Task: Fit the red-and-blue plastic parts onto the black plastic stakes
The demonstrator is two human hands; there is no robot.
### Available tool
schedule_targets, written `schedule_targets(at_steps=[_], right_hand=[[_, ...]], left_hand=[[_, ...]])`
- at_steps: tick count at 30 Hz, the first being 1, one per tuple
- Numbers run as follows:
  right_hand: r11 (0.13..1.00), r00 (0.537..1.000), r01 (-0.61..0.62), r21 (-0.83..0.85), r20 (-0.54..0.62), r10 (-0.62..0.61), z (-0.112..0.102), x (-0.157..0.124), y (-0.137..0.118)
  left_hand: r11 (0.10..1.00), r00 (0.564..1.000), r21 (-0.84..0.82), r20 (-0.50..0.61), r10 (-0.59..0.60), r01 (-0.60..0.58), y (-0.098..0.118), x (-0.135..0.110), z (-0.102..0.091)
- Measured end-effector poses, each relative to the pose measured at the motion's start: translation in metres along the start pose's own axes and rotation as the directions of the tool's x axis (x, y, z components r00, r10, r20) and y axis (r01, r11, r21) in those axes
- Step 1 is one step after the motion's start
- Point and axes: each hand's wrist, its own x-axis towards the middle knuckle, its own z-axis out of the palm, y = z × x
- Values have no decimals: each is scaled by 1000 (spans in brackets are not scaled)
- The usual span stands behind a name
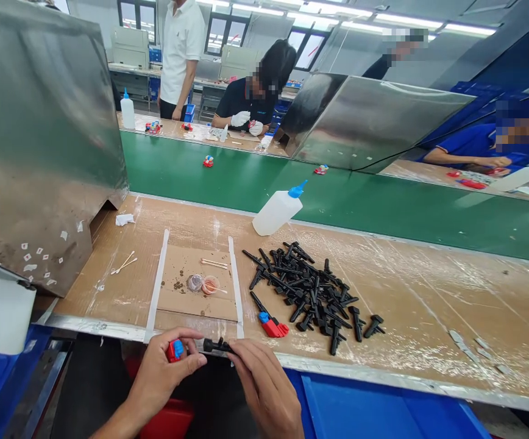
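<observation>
The person is joining two small parts at the near edge of the worktop [411, 317]. The left hand [164, 369] is closed around a red and blue piece [175, 350]. The right hand [264, 384] pinches a black pin [214, 346], which lies level, its long axis left to right, tip toward the piece. The pin must probably be lined up and pushed in. The pile of pins [310, 292] lies beyond the right hand.

Bright ceiling strip lights [383, 21] lit the scene evenly; glare streaked the taped worktable [429, 292]; edges bowed, shadows stayed soft.
</observation>
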Motion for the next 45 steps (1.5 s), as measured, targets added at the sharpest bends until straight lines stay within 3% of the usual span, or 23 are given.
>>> schedule_targets(at_steps=[8, 14, 20, 24, 26, 29, 30, 31, 36, 45], right_hand=[[997, 999, 3, 75, -46, 0, 13, 18, -18], [972, 985, -158, 176, -46, 168, 26, 33, -28], [956, 978, -181, 230, -59, 199, 44, 57, -43], [921, 964, -239, 309, -35, 262, 50, 48, -39], [848, 910, -376, 372, -25, 415, 50, 39, -27], [655, 694, -651, 384, -49, 719, 47, 32, 1], [609, 638, -704, 364, -52, 768, 46, 33, 11], [588, 613, -733, 341, -43, 789, 45, 36, 19], [654, 698, -691, 308, 44, 715, 48, 53, 39], [668, 756, -625, 404, 101, 646, 48, 77, 37]], left_hand=[[955, 983, 247, -36, 178, -164, 9, -2, -15], [961, 986, 237, -58, 156, -139, 10, -1, -36], [941, 962, 216, -21, 271, -260, 19, 4, -62], [915, 941, 246, -37, 338, -319, 17, 8, -68], [901, 930, 272, -52, 363, -337, 14, 9, -68], [894, 927, 304, -75, 367, -329, 11, 13, -62], [892, 927, 313, -81, 366, -325, 10, 14, -59], [890, 927, 324, -82, 365, -322, 9, 15, -56], [906, 937, 324, -124, 326, -272, 5, 22, -40], [920, 964, 323, -71, 257, -222, 10, 24, -31]])
